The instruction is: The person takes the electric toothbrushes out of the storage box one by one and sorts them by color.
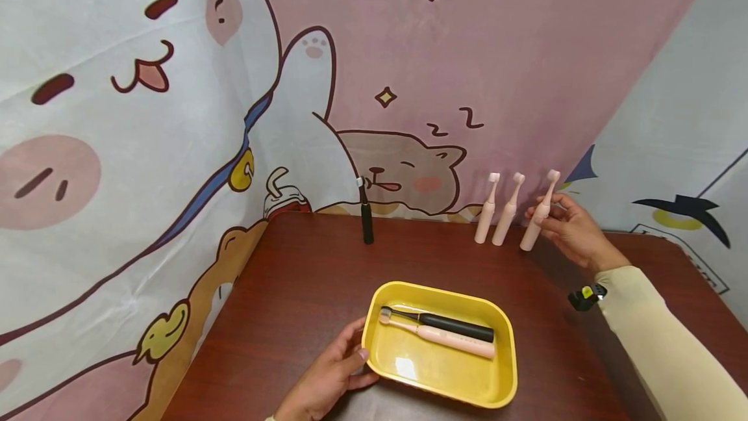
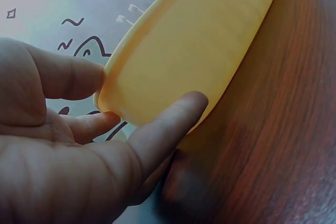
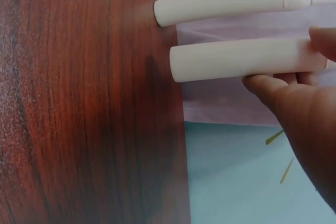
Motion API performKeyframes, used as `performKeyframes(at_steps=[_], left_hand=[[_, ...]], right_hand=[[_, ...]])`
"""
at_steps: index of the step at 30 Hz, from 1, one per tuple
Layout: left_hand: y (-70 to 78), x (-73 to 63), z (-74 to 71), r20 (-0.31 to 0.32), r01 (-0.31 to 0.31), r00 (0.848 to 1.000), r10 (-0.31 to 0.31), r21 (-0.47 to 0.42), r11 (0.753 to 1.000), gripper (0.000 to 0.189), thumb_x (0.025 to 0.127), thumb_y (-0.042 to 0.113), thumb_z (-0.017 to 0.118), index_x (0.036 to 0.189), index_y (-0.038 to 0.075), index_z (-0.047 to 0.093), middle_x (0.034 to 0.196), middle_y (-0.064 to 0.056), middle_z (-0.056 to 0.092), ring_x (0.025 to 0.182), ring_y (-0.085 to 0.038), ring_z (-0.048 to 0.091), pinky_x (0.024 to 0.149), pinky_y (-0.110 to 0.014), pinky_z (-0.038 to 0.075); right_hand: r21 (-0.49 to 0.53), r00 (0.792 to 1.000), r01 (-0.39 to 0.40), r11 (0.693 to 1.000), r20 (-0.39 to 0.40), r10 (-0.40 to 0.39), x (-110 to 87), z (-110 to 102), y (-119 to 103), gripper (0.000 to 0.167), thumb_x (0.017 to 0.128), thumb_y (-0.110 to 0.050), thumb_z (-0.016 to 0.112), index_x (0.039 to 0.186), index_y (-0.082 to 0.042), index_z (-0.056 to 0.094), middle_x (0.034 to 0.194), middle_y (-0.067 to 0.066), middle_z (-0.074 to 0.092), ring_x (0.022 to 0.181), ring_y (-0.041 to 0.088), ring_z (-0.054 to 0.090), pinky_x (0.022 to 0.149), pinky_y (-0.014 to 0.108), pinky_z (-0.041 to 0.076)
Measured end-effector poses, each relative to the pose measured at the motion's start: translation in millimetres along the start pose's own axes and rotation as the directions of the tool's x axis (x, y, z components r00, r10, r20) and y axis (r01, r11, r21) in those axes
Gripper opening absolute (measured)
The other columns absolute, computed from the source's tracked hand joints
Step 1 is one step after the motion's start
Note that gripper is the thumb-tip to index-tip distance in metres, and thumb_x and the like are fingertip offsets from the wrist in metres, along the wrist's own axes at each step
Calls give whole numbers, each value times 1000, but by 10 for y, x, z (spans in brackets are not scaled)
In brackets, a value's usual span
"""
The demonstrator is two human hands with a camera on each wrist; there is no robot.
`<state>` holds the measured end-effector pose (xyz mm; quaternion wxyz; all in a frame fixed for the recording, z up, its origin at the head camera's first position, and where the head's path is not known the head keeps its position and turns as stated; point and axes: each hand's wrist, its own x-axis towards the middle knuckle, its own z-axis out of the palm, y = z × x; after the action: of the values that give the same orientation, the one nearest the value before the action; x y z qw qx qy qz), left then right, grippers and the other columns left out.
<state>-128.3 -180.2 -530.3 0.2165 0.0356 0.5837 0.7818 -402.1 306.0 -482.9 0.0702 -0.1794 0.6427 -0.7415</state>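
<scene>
My right hand (image 1: 573,229) holds a pale pink electric toothbrush (image 1: 532,234) by its handle, between thumb and fingers. The brush is tilted, head up; whether its base touches the table I cannot tell. Just left of it stand two similar pink toothbrushes (image 1: 485,223) side by side, also seen as pale handles (image 3: 226,4) in the right wrist view. My left hand (image 1: 327,375) grips the left end of a yellow plastic box (image 1: 510,369), its fingers round the corner (image 2: 113,103). Inside the box lie a black electric toothbrush (image 1: 456,325) and a pink one (image 1: 458,341), side by side.
Another black electric toothbrush (image 1: 367,223) stands upright near the back of the brown wooden table (image 1: 304,278). A cartoon-printed cloth (image 1: 497,70) hangs behind the table and along its left side.
</scene>
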Motion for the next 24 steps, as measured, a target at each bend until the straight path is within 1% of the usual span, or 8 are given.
performKeyframes(at_steps=[4,9,12,18,21,24], left_hand=[[1,6,0,-2,-2,1000,2,-2,1000,61,113,15,48,168,10,22,169,-27,26,140,-32,51,103,-48,56],[3,-1,-1,-6,-1,1000,1,-1,1000,61,113,14,49,167,10,22,168,-27,27,138,-31,53,102,-48,56],[0,0,-2,-4,-2,1000,2,-3,1000,61,113,14,49,167,10,22,168,-27,27,137,-30,53,102,-48,56],[-4,4,-12,9,-8,1000,8,-2,1000,61,113,15,48,167,10,22,168,-28,26,138,-30,53,103,-48,56],[-1,4,-13,14,-8,1000,8,4,1000,61,113,15,47,168,10,21,168,-28,25,139,-30,51,104,-49,56],[6,7,-10,6,-4,1000,4,10,1000,61,113,15,47,168,10,21,168,-27,26,140,-31,50,104,-50,55]], right_hand=[[50,1000,10,999,25,-11,17,4,19,45,103,11,56,144,-3,44,122,2,70,112,9,73,93,26,60],[32,1000,3,999,16,-3,46,12,33,47,102,9,59,145,-2,42,123,0,69,113,10,73,92,25,61],[43,1000,11,999,14,-12,65,17,65,46,102,11,58,144,-2,43,123,1,70,112,11,74,91,26,61],[113,998,49,992,32,-52,91,52,123,42,101,18,52,138,-2,48,118,3,73,110,12,74,89,28,62],[142,997,59,988,35,-65,102,55,149,41,101,19,51,137,-1,48,119,6,73,111,14,74,89,29,62],[165,997,62,984,27,-67,116,57,173,41,101,20,50,136,0,48,118,6,72,110,15,74,89,29,62]])
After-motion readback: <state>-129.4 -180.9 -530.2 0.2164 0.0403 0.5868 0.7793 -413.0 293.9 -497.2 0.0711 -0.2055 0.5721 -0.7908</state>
